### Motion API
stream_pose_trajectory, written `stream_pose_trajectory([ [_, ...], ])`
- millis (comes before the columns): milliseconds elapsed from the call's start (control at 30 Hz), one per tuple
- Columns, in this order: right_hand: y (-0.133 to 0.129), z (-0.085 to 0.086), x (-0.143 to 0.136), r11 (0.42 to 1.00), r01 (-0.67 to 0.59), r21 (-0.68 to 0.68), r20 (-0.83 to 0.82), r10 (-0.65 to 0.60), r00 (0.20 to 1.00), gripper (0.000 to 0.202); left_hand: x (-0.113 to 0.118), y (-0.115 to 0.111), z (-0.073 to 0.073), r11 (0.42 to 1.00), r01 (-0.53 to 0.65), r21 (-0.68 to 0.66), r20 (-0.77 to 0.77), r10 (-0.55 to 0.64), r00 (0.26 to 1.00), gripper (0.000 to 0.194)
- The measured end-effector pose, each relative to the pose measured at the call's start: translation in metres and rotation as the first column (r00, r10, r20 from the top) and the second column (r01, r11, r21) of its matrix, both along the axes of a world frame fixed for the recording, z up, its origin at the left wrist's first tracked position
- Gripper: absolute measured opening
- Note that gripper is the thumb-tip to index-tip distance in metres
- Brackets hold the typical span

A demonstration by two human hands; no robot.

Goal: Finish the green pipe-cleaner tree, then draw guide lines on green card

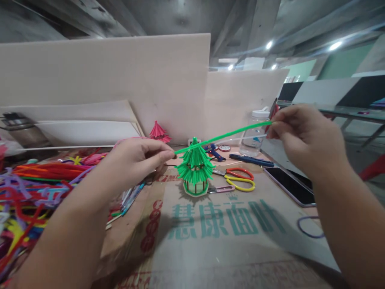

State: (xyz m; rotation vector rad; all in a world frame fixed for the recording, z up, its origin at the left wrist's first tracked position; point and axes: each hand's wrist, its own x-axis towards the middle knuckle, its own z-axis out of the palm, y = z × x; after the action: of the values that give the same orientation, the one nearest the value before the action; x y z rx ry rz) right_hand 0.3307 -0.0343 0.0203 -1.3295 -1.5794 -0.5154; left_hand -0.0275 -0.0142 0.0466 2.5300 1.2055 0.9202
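green pipe cleaner (222,137), one, stretched taut between two hands; long axis rises left to right. left hand (135,160) pinches low end; right hand (303,134) pinches high end. one green pagoda model (195,170) under it on cardboard (216,241). scissors (239,178), phone (288,185) right; open cardboard in front.

the left hand (135,160) and right hand (303,134) each pinch an end of a green pipe cleaner (222,137), stretched taut above a green pagoda model (195,170) on the counter (228,249). scissors (239,178) lie just right of the model, a phone (290,185) farther right.
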Motion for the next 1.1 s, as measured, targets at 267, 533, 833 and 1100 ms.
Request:
stream_pose_trajectory([
  [267,-0.019,-0.002,-0.051,0.948,-0.318,-0.011,0.312,0.305,0.9,0.026,0.024,-0.018,-0.006,0.998,0.057,0.021,-0.012,-0.057,0.998,0.034],
  [533,-0.028,-0.015,-0.071,0.862,-0.476,-0.171,0.298,0.506,0.809,0.023,0.037,-0.032,-0.01,0.99,0.121,-0.07,0.074,-0.116,0.991,0.04],
  [833,-0.077,0.013,-0.045,0.936,-0.345,0.063,0.08,0.34,0.937,0.018,0.02,-0.011,-0.005,0.988,0.016,0.155,0.367,-0.073,0.927,0.021],
  [1100,-0.057,-0.009,-0.077,0.667,-0.701,-0.252,0.054,0.733,0.678,0.023,0.062,-0.03,-0.038,0.77,0.544,-0.333,0.171,-0.518,0.838,0.032],
])
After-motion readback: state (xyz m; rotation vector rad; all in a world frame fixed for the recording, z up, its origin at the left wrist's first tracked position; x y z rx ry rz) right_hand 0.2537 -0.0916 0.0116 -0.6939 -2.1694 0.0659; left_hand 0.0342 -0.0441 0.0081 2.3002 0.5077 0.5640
